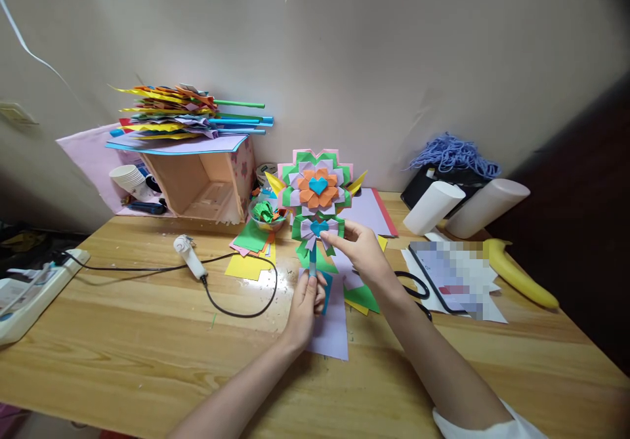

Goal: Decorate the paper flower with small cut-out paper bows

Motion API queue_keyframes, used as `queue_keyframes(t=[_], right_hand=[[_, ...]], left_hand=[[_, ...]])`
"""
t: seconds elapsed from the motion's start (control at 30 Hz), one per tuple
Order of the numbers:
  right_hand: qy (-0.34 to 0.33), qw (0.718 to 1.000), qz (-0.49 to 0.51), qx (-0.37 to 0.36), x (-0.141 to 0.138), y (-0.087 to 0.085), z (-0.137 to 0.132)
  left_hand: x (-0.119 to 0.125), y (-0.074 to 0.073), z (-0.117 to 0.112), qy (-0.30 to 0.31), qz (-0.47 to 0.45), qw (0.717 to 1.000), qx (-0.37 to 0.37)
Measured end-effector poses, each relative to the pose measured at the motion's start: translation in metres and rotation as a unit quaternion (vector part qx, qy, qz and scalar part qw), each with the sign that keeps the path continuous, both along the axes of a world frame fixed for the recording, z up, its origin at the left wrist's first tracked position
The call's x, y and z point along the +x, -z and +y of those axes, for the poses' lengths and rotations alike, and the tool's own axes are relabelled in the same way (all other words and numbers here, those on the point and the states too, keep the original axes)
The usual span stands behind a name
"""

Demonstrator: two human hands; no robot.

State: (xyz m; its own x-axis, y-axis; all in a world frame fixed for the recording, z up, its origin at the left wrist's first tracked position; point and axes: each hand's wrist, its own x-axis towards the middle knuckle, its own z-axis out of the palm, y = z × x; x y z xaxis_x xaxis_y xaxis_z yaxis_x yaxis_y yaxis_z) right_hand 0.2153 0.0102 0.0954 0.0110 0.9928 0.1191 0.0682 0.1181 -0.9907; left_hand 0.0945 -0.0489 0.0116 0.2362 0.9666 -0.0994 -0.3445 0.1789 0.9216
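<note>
I hold a folded paper flower (317,188) upright over the wooden table (123,334). It has pink, green, lilac and orange layers with a blue heart in the middle, and a lilac-and-green bow (317,229) under the head. My left hand (308,301) is closed round the blue stem (313,265) near its lower end. My right hand (359,249) pinches the right side of the bow with thumb and forefinger. Under both hands lie a lilac paper sheet (332,331) and other coloured sheets.
A glue gun (189,256) with a black cord lies left of the flower. Behind stand a wooden box (207,183) topped with finished paper flowers (172,112), paper cups (128,180) and a bowl of scraps (267,214). On the right are scissors (416,288), a banana (522,275) and two white rolls (436,206).
</note>
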Motion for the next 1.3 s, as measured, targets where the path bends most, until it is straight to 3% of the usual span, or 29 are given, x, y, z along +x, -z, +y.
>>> queue_keyframes(t=[0.23, 0.43, 0.73, 1.03, 1.3], right_hand=[[-0.005, 0.999, 0.034, 0.005, -0.002, -0.001, -0.002], [-0.013, 1.0, -0.01, -0.018, 0.007, -0.01, -0.002], [-0.014, 0.999, -0.029, -0.029, 0.009, -0.008, 0.0], [-0.04, 0.997, 0.065, -0.012, -0.003, -0.002, -0.005], [0.022, 0.997, 0.074, 0.018, -0.014, 0.004, -0.01]], left_hand=[[0.001, 0.001, 0.0, 0.001, 0.016, 1.0, 0.024], [0.001, 0.003, -0.001, 0.005, 0.035, 0.999, 0.039], [0.003, 0.006, -0.003, -0.005, 0.038, 0.999, 0.035], [0.003, 0.005, -0.006, -0.02, 0.035, 0.998, 0.038], [0.003, 0.003, -0.009, -0.022, 0.045, 0.998, 0.046]])
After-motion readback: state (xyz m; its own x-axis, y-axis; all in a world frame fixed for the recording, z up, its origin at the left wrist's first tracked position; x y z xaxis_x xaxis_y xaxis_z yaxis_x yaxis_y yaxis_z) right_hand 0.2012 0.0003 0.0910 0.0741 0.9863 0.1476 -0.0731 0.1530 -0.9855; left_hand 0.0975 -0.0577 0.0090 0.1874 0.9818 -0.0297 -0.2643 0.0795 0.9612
